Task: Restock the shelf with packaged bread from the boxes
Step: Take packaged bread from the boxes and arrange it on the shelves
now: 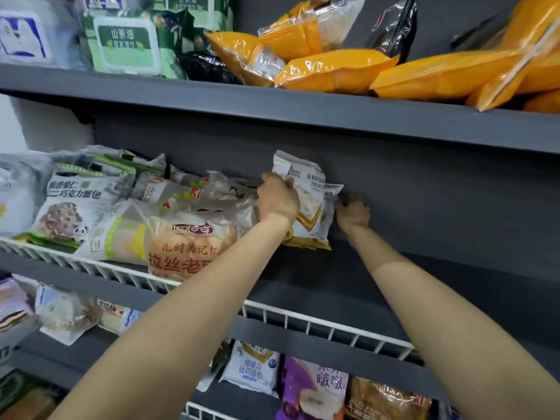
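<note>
Orange bags (339, 68) and green packs (127, 43) crowd the top shelf (272, 110). On the middle shelf (348, 286), behind a white wire rail (303, 319), bread bags (181, 237) pile up on the left, pressing close to the left hand (277, 198); the shelf's right part is bare grey board. More packets (251, 368) lie on the shelf below. The white packet (312, 207) stands upright at the back of the middle shelf, just right of the pile. The left hand grips its upper left edge, fingers curled round it. The right hand (353, 213) touches its right edge; whether those fingers pinch it I cannot tell.
</note>
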A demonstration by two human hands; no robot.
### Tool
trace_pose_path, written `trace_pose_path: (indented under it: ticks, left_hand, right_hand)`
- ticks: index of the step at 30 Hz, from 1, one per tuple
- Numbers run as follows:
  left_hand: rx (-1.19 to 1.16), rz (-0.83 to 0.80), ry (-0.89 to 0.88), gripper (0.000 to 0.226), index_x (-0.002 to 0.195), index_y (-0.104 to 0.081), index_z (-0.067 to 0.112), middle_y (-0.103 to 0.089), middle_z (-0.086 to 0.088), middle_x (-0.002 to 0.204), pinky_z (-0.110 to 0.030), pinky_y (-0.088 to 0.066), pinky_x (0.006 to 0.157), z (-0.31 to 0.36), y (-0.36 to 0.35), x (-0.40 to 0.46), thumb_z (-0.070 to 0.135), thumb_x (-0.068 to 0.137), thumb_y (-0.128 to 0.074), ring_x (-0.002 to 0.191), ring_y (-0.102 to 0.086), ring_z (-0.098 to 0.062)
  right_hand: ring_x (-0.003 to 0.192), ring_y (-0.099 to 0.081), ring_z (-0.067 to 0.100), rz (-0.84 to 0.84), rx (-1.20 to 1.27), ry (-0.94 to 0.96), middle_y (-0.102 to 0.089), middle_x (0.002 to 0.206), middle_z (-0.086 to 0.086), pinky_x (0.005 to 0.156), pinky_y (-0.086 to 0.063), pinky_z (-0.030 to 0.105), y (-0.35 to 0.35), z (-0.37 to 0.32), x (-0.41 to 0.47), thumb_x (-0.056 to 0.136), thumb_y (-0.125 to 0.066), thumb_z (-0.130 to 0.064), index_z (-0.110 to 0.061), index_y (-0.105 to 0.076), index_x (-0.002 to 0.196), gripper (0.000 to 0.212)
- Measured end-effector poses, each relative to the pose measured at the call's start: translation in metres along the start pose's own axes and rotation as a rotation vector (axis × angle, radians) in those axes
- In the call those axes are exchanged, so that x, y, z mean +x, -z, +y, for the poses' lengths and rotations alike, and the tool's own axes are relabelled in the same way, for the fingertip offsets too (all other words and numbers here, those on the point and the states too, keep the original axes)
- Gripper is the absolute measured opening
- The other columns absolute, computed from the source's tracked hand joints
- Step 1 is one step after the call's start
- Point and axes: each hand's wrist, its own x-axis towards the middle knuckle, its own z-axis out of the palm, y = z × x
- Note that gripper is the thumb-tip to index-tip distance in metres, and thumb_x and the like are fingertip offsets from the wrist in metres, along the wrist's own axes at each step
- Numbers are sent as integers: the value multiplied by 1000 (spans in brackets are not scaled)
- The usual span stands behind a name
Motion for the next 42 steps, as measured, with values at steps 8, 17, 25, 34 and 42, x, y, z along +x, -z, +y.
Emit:
trace_pose_path:
  ticks: [8, 17, 25, 34, 42]
  left_hand:
    - [66, -35, -96, 69, 148, -6, 1, -36, -21, 145, -35, -33, 108, 9, -18, 6, 4, 93, -49, 135, -36, -34]
    - [1115, -257, -380, 73, 150, -12, 20, -3, -14, 158, -48, -16, 116, -15, -30, 34, 12, 90, -53, 144, -13, -34]
    - [1080, -279, -357, 67, 148, -20, 17, -20, -13, 153, -45, -28, 112, -19, -40, 47, 9, 90, -52, 137, -31, -33]
    - [834, -241, -349, 39, 131, -46, 15, -52, -12, 131, -42, -43, 101, 17, 1, 23, 13, 92, -48, 122, -49, -30]
    - [697, -97, -306, 23, 99, -66, 8, -66, -20, 100, -39, -51, 76, -8, 115, -2, 26, 88, -55, 94, -62, -38]
  right_hand:
    - [96, -65, 17, -285, 701, 83, -63, 114, 6, 82, -57, 31, 21, -7, -36, 79, -71, -2, -11, -43, 123, 53]
    - [125, -45, 32, -107, 183, 152, -34, 143, 16, 104, -35, 37, -23, -11, -38, 91, -50, -2, -26, 16, 149, 91]
    - [127, -27, 32, 34, -461, 319, -20, 142, 16, 96, -42, 42, -18, -10, -36, 90, -49, -6, -23, -19, 147, 67]
    - [128, -43, 27, -103, -167, 450, -45, 138, 12, 105, -35, 29, 23, -44, -63, 90, -51, 1, -8, -51, 131, 42]
    - [105, -60, 28, -281, -114, 508, -65, 115, 9, 89, -50, 38, 9, -112, -126, 93, -46, -13, -16, -66, 108, 25]
